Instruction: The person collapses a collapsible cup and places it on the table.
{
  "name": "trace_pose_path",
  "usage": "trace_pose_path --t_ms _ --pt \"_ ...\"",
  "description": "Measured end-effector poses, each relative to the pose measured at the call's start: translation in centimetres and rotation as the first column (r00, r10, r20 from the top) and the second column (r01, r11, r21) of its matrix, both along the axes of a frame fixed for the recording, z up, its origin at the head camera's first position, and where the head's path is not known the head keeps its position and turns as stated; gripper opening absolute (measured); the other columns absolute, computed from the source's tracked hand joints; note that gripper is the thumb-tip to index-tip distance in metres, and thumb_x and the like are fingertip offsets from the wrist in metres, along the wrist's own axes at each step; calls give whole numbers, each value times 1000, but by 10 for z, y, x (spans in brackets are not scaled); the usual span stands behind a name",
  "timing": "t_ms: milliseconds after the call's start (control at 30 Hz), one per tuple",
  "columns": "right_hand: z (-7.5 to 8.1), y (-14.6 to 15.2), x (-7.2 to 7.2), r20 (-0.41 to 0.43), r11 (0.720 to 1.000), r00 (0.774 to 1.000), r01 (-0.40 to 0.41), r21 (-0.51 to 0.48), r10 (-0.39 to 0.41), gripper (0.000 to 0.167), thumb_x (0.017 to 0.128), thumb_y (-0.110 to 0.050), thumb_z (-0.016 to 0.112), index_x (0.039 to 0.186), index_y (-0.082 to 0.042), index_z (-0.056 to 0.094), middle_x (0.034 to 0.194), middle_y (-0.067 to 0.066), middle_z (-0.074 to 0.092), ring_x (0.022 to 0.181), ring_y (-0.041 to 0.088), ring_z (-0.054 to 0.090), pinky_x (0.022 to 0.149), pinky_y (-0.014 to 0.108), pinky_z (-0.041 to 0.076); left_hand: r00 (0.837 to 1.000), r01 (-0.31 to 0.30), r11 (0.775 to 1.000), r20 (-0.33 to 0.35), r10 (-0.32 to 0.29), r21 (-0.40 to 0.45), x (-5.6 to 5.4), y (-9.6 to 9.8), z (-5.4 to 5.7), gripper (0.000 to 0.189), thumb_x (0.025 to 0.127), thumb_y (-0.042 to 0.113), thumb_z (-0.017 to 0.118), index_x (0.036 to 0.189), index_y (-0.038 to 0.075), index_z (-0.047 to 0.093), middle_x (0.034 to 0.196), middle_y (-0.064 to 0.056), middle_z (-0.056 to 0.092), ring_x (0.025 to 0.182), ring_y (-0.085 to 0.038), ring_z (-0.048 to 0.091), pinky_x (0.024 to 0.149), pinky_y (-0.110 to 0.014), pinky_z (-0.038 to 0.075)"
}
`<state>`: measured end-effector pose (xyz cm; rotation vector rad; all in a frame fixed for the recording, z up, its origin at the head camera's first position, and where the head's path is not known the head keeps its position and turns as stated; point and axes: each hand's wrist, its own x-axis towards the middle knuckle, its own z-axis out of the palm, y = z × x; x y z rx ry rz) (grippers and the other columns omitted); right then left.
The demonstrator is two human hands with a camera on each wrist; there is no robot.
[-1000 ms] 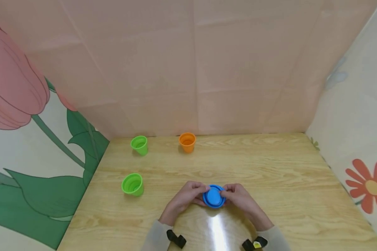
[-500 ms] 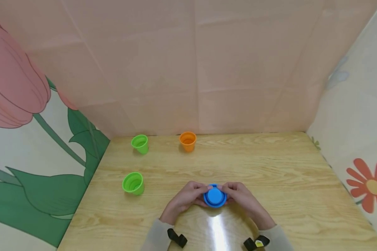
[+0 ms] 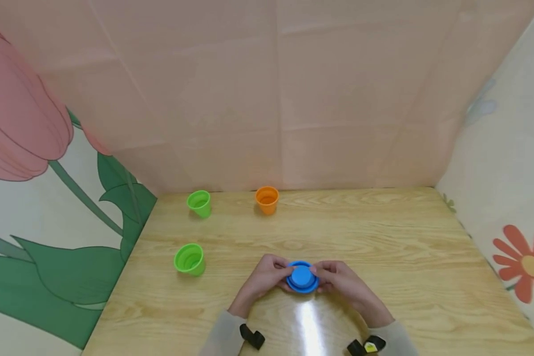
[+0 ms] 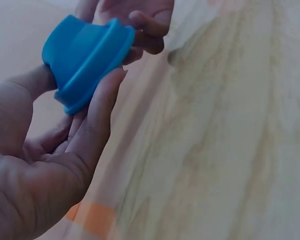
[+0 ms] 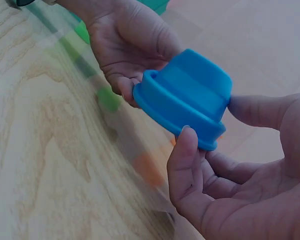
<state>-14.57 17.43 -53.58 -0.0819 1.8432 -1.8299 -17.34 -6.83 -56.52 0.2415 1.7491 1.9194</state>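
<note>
Between both hands is a blue collapsible cup (image 3: 302, 278), its round base facing up toward the head camera and its walls partly folded into stepped rings. On its left side the left hand (image 3: 268, 277) pinches it, thumb against the base section and fingers under the rim. The right hand (image 3: 344, 284) grips the opposite side in the same way. In the right wrist view the cup (image 5: 190, 92) shows its narrow base section standing out of the wider outer ring. Both thumbs press on the cup's wall, as the left wrist view also shows on the cup (image 4: 85, 60).
Two green cups (image 3: 189, 260) (image 3: 199, 203) stand upright on the left of the wooden table (image 3: 382, 237). An orange cup (image 3: 267, 200) stands upright near the back edge. A pink backdrop (image 3: 276, 99) rises behind, with floral panels at both sides.
The blue cup stays between both hands, shifting and tilting slightly. The thumbs have moved a little over its base section. The green and orange cups have not moved on the table.
</note>
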Motion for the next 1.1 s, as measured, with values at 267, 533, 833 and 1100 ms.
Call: trace_pose_path --t_ms 267,533,833,1100 --pt "0 2 -1 -6 999 1000 12 -41 -12 52 105 -23 64 136 18 55 105 -2 72 89 9 67 78 23 63 996 -88 996 -32 88 4 1 3 1 21 100 3 66 107 -16 72 90 -17 78 71 -15 76 65 -33 68" --pt "-2 -7 -1 -82 994 992 103 37 -99 45 99 -10 66 132 19 58 95 -5 73 80 4 64 67 19 58 989 -137 991 -55 137 -5 2 7 6 21 99 5 69 105 -15 73 87 -17 78 70 -15 76 62 -35 68" --pt "-2 -15 -2 -136 941 952 295 163 -275 36 96 -8 69 126 12 66 92 2 74 80 8 64 66 23 56 991 -129 991 21 129 20 7 9 15 33 106 16 62 121 -12 71 106 -20 78 83 -15 77 77 -38 69" --pt "-1 -13 -4 -143 904 916 395 161 -375 33 95 -4 69 124 12 68 87 -1 74 75 5 63 64 20 54 995 -71 991 78 62 115 8 8 20 42 105 13 62 138 -13 60 131 -25 71 99 -14 75 93 -40 66"
